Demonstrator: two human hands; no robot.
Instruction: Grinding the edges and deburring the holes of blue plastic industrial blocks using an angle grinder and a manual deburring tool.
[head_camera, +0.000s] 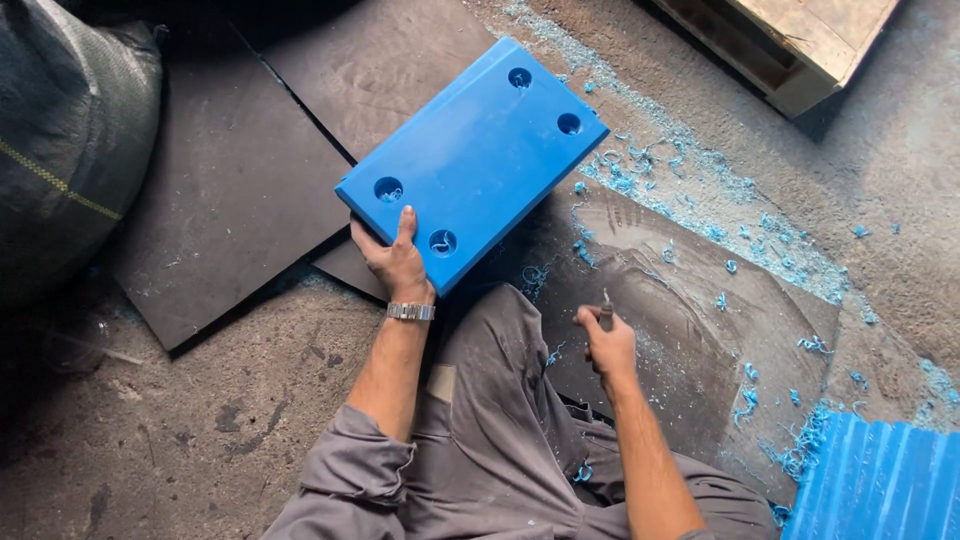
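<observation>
Down on the workshop floor, we have our left hand gripping the near short edge of a blue plastic slab, thumb laid flat on its top face and the other fingers curled out of sight beneath it. That slab is a thick rectangle with four round holes, one near each corner, and it lies tilted across dark rubber sheets just ahead of our grey-trousered knee. On this wrist we wear a metal watch. Our right hand is closed into a fist around a small metal tool, whose tip pokes up above the knuckles; it hovers well apart from the slab, over a dusty sheet. Blue plastic shavings are scattered to the right of the slab and trail toward a ribbed blue piece in the lower right corner. At the left edge a dark woven sack bulges, and a wooden pallet sits at top right.
</observation>
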